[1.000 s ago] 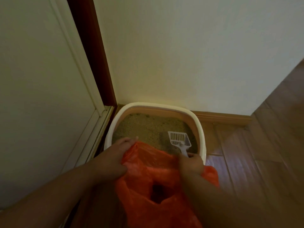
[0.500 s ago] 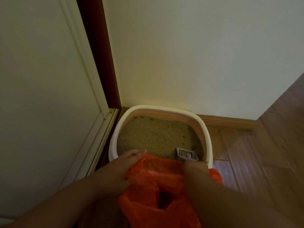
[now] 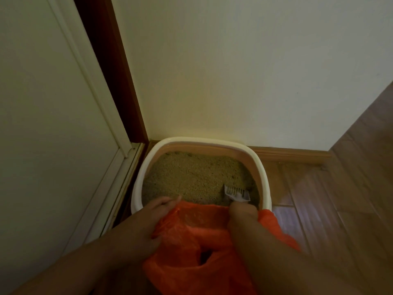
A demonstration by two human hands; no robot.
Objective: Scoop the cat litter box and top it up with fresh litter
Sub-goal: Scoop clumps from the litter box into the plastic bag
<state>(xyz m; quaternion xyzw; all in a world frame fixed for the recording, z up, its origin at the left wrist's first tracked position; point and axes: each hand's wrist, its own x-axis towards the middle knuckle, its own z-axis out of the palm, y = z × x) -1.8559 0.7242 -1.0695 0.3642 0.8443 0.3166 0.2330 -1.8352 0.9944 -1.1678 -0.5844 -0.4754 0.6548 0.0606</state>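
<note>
At the far left we noted a pale door panel [image 3: 42,124] with a dark wooden frame [image 3: 114,81] beside it, meeting the cream wall [image 3: 234,60] at the corner. The left hand [image 3: 146,222] gripped the near-left edge of an orange plastic bag [image 3: 197,241], fingers curled on the film, holding its mouth open just in front of the litter box [image 3: 263,173]. The box sat on the floor in the corner against the wall, filled with tan litter [image 3: 191,177]. The white slotted scoop [image 3: 236,193] stood in the litter at the near-right corner. The right hand [image 3: 242,211] held the scoop's handle; how its fingers lay we could not tell. Wooden flooring [image 3: 340,209] lay to the right.
</note>
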